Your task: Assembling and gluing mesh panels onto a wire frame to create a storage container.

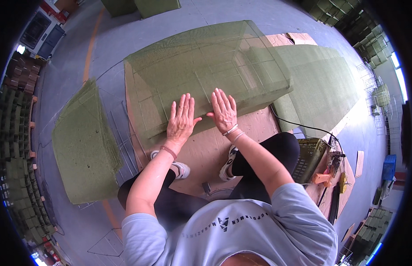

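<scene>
Green mesh fabric [192, 57] is draped over a box-shaped wire frame, and the thin wires show through it. My left hand [181, 119] lies flat on the mesh near its close edge, fingers stretched out and thumb to the side. Beside it, my right hand [224, 111] rests the same way, with its fingers straight and close together. Both palms face down and hold nothing. The mesh folds down over the near side of the frame, just beyond my hands.
Brown cardboard [201, 144] lies under the frame and my feet. A stack of green mesh pieces [84, 146] is at the left; another mesh sheet [316, 80] spreads at the right. At my right stand a plastic basket [305, 162], an orange-handled tool [321, 178] and a black cable [303, 125].
</scene>
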`<state>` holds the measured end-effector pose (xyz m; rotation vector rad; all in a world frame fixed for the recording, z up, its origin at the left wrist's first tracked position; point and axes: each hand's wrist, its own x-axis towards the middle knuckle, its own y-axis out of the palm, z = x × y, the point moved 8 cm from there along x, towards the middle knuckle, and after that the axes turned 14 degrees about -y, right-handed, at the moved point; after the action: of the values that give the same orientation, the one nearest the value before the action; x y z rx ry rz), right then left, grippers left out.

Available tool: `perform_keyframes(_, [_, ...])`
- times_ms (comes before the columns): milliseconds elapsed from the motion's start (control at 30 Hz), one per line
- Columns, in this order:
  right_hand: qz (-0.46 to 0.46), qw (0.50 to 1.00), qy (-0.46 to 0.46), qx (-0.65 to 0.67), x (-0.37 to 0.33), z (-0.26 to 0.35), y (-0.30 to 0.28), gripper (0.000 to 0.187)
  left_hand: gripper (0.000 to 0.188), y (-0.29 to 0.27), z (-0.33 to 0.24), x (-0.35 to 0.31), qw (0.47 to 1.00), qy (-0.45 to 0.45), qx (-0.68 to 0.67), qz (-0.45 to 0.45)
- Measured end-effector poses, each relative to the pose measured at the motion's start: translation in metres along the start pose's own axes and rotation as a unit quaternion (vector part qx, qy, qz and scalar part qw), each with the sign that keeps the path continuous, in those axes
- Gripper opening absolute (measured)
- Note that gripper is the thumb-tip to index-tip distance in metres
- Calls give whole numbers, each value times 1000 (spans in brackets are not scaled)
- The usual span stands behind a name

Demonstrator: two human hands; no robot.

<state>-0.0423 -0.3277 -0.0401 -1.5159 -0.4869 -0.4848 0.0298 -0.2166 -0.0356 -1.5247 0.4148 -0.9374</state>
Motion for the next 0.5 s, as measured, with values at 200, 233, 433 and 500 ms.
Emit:
perform_keyframes(200, [27, 999, 13, 11, -2, 9, -10, 66, 81, 1, 1, -12, 999, -14, -42, 12])
perform_keyframes(233, [33, 998, 8, 48, 2, 7, -10, 64, 81, 0, 3, -13, 999, -13, -41, 9])
perform_keyframes(433, [95, 994, -10, 49, 29, 7, 12, 66, 81, 1, 2, -11, 999, 6, -46, 29])
perform_keyframes(500, [92, 994, -21, 50, 30, 8, 11, 69, 80, -5, 1, -9, 998, 15, -56, 20])
